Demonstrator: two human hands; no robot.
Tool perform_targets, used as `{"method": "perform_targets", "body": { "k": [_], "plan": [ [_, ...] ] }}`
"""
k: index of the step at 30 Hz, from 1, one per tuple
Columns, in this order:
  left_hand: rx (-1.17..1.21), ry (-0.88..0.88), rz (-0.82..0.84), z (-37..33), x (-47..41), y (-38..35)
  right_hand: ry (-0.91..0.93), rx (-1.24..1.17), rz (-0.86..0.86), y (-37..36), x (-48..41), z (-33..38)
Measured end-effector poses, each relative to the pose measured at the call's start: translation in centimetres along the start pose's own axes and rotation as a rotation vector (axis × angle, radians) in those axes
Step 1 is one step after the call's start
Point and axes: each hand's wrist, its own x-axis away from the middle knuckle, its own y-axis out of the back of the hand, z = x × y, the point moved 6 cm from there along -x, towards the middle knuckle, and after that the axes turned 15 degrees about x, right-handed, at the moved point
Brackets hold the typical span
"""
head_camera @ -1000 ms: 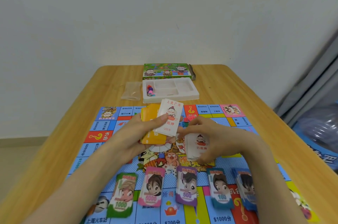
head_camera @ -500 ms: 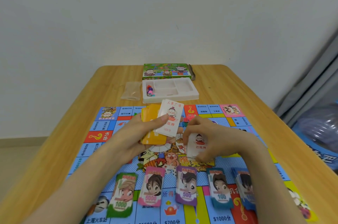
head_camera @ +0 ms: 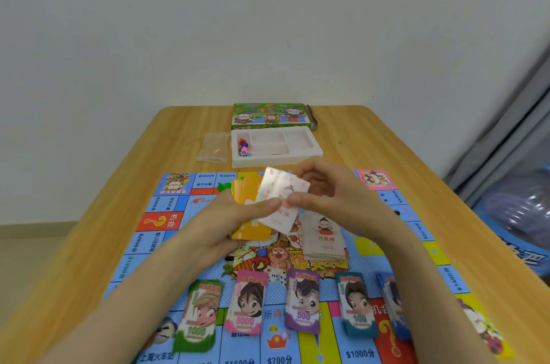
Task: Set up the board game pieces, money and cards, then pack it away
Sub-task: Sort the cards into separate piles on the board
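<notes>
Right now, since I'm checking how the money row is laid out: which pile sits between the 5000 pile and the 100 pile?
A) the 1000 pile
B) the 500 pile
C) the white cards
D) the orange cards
B: in the row of notes nearest the person, the purple 500 pile lies directly between the pink 5000 pile and the teal 100 pile.

Wooden table (head_camera: 387,137) before a white wall (head_camera: 268,21), grey curtain (head_camera: 512,125) beside.
</notes>
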Motion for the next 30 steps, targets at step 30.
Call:
{"method": "perform_targets", "body": {
  "k": [30],
  "plan": [
    [0.023,-0.034,-0.098,-0.5,0.0,0.7,-0.435,-0.007,-0.277,3.4,0.9,-3.6]
  ]
}}
